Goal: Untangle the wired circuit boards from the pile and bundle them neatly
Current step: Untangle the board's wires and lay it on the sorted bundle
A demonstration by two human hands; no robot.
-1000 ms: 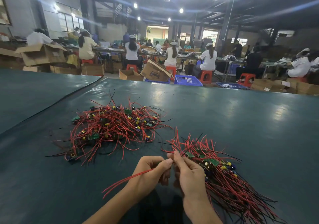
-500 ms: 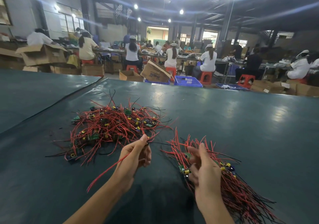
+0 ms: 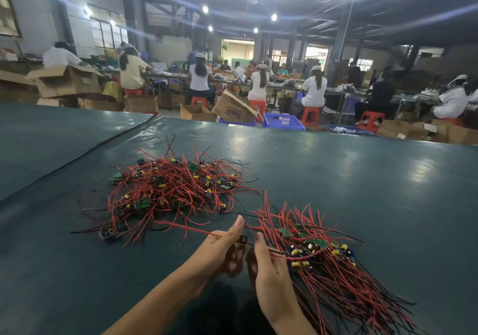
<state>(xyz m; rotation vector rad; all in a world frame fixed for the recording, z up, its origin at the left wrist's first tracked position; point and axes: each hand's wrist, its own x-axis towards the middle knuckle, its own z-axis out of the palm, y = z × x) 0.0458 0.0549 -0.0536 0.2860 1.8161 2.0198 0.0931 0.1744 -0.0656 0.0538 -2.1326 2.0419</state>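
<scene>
Your left hand [image 3: 219, 252] grips one red wire [image 3: 186, 227], thumb raised, fingers curled under it; the wire's free end trails left across the tabletop [image 3: 362, 179]. Your right hand [image 3: 271, 278] sits just beside it, the two nearly touching, with a small dark part [image 3: 243, 239] between them. The right fingers are blurred, so I cannot tell whether they pinch anything. The tangled pile [image 3: 170, 190] of red and black wires with green boards and yellow parts lies ahead and to your left, apart from both hands. The straighter bundle [image 3: 323, 262] lies to your right, touching your right hand, its wire ends fanning toward the near right corner.
</scene>
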